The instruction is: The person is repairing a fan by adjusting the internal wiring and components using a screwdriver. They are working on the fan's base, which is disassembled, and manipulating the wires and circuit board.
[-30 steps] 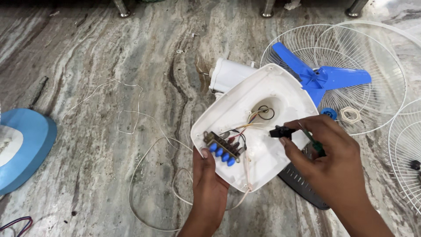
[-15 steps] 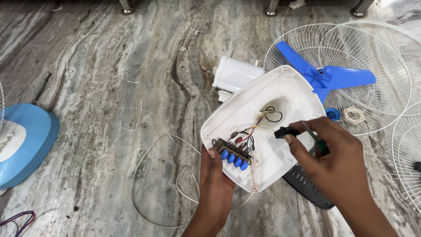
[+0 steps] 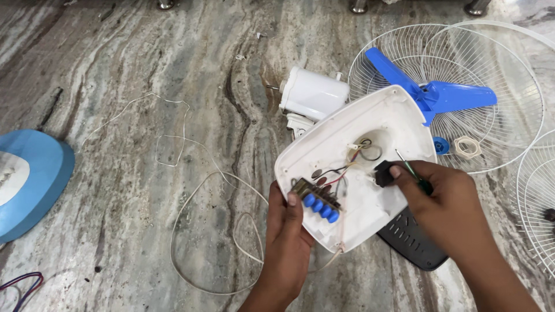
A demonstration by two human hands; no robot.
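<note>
My left hand (image 3: 287,222) grips the near edge of a white plastic fan housing (image 3: 347,133), tilted up so its hollow inside faces me. My thumb rests beside a switch block with several blue push buttons (image 3: 321,207); thin coloured wires (image 3: 350,159) run from it toward a round opening. My right hand (image 3: 442,193) hovers over the housing's right side, pinching a small black part (image 3: 381,172) and holding a green-handled screwdriver (image 3: 411,170).
White motor casing (image 3: 312,92) lies behind the housing. Blue fan blade (image 3: 439,95) rests in a white wire guard (image 3: 509,75); another guard (image 3: 540,202) sits at right. Black grille piece (image 3: 413,240) lies under the housing. Blue base (image 3: 40,173) at left; white cord (image 3: 191,231) loops on the marble floor.
The housing has shifted slightly right and toward me in view. My right hand has moved the black part a little further over the housing; my left hand keeps its grip.
</note>
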